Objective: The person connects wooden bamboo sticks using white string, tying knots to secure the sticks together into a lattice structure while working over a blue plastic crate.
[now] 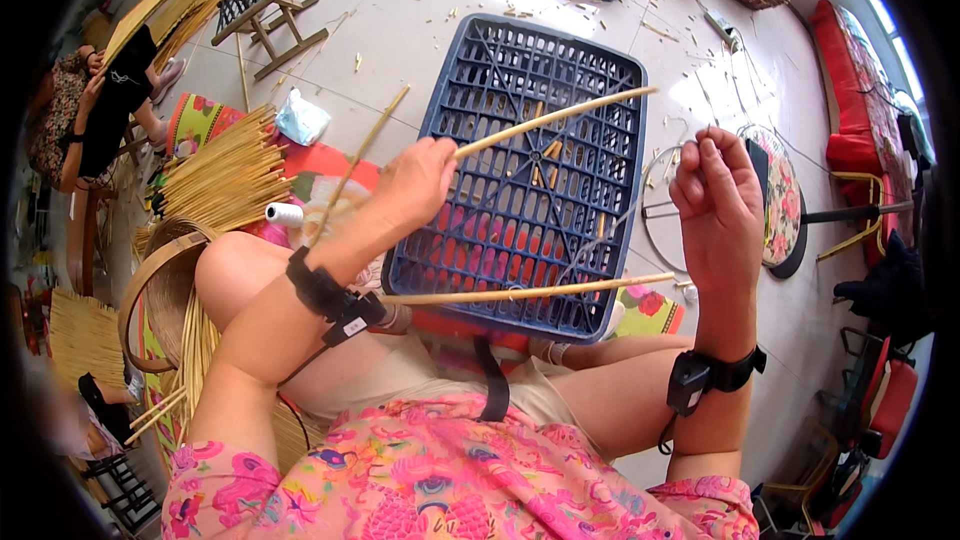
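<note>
Gripping a pale reed [560, 119] in left hand [418, 180]. Pinching with right hand [718, 175], on what cannot tell. Seemingly using blue crate [555, 324], between and below, for support.

I can make out no words or numbers from here. A small white rectangular sticker [350, 327] on the boxy black plastic device [366, 310] strapped to the person's left forearm [255, 340] bears dark marks too tiny to read. The similar black device [688, 378] on the right forearm [725, 325] shows a pale, unreadable patch [687, 398].
</note>
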A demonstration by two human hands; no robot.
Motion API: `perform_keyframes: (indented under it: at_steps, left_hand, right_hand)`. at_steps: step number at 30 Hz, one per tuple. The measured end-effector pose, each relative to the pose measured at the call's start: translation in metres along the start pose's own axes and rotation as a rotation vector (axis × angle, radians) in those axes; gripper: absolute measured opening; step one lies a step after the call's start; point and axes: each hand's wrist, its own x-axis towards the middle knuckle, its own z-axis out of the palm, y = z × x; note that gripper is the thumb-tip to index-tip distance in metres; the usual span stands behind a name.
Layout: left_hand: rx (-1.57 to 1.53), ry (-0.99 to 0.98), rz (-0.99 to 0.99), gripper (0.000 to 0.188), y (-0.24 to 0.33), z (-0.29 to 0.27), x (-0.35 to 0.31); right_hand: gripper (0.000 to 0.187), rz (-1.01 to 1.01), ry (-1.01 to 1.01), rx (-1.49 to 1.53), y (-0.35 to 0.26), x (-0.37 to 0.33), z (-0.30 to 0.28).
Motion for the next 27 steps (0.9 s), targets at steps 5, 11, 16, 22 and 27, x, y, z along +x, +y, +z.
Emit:
perform_keyframes:
  at_steps: [5,11,16,22,27]
  left_hand:
    - [-0.176,-0.121,-0.028,0.016,0.027,-0.009,0.001]
    - [-0.090,-0.568,0.113,0.042,0.041,0.010,-0.042]
    - [-0.096,-0.767,0.019,0.032,0.036,0.023,-0.047]
    - [-0.406,-0.682,-0.179,0.025,0.027,-0.001,-0.018]
    - [-0.752,-0.534,-0.253,0.022,0.017,-0.016,-0.002]
  right_hand:
    - [0.011,-0.004,0.010,-0.030,0.004,0.006,-0.004]
    - [0.012,-0.184,0.061,-0.044,-0.010,0.009,-0.010]
    - [0.014,-0.261,0.043,-0.009,-0.020,0.013,-0.020]
    - [0.014,-0.305,0.021,0.055,-0.029,0.010,-0.023]
    - [0.016,-0.339,0.149,0.051,-0.042,0.010,-0.047]
